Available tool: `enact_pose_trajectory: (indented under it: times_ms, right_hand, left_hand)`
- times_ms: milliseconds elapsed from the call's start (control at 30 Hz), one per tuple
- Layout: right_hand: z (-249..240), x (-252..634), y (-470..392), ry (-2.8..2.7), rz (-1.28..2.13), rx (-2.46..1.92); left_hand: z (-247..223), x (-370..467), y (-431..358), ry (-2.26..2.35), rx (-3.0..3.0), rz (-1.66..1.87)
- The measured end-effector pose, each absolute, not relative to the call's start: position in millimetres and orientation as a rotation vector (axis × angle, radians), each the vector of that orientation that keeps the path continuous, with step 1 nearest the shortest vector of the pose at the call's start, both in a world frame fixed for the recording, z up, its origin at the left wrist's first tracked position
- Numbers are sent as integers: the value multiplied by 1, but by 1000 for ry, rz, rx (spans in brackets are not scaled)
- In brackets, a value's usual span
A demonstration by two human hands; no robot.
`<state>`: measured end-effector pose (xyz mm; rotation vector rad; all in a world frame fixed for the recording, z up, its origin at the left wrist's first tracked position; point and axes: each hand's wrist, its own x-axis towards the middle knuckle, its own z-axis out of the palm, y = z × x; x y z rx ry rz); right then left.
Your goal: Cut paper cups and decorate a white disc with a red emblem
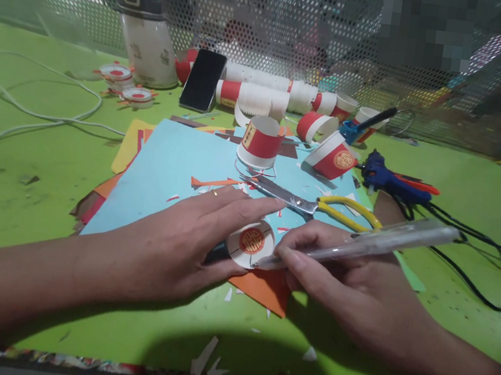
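A small white paper disc [251,243] with a round orange-red emblem and a few dark lines lies over blue and orange paper. My left hand [198,239] holds the disc steady between thumb and fingers. In my right hand [349,279] is a clear pen [381,239], gripped near its tip, which touches the disc's lower edge. Just beyond my hands, scissors [299,201] with yellow handles rest on the blue paper [167,159]. A red and white paper cup [261,143] stands behind the blades.
At the right lie a tilted cup [333,156] and a blue glue gun [391,179] with black cable. Behind are stacked cups [261,99], a phone [203,81] and a white bottle [146,47]. A white cable [35,117] loops at left. Paper scraps [206,355] lie in front.
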<state>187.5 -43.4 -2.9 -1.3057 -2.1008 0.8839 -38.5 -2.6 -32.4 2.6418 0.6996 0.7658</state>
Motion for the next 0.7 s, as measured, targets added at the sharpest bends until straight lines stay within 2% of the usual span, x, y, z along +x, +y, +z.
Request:
enact_pose_trajectory:
  times_ms: [200, 300, 400, 567, 700]
  right_hand:
    - [-1, 193, -46, -1678, 955, -1246]
    - [-1, 196, -40, -1468, 868, -1231]
    - [-4, 196, -34, -1537, 799, -1320]
    - [-4, 191, -33, -1863, 995, -1260]
    - [-5, 189, -35, -1781, 1161, -1223]
  left_hand:
    - [-31, -39, -1, 756, 2586, 722]
    - [-29, -38, 0, 782, 2557, 719]
    - [-26, -38, -2, 708, 2554, 729]
    - [-18, -37, -5, 564, 2546, 742]
    - [-14, -37, -7, 520, 2517, 711]
